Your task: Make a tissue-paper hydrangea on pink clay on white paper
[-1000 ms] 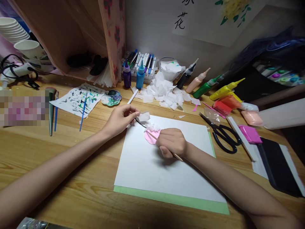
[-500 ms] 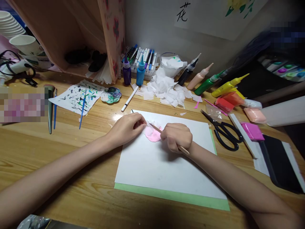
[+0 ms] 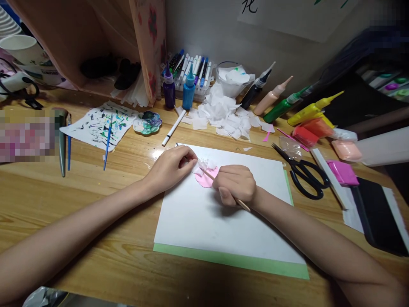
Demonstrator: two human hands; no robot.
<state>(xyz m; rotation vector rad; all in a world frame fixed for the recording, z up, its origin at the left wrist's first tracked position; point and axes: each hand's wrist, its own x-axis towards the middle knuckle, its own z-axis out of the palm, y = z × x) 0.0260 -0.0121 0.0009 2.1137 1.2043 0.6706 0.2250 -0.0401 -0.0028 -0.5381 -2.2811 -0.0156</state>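
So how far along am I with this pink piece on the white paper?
Partway, it seems. Done: crumpled white tissue covers the upper part of the pink piece. In hand: the right hand holds a wooden stick, its tip by the tissue; the left hand is at the tissue's left side. Left, probably: the bare pink lower part; loose tissue scraps lie behind.

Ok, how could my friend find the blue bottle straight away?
On the wooden desk, find the marker tray by the wall. Two pointy-topped bottles stand just in front; the blue bottle is bright, while the purple bottle beside it is dark.
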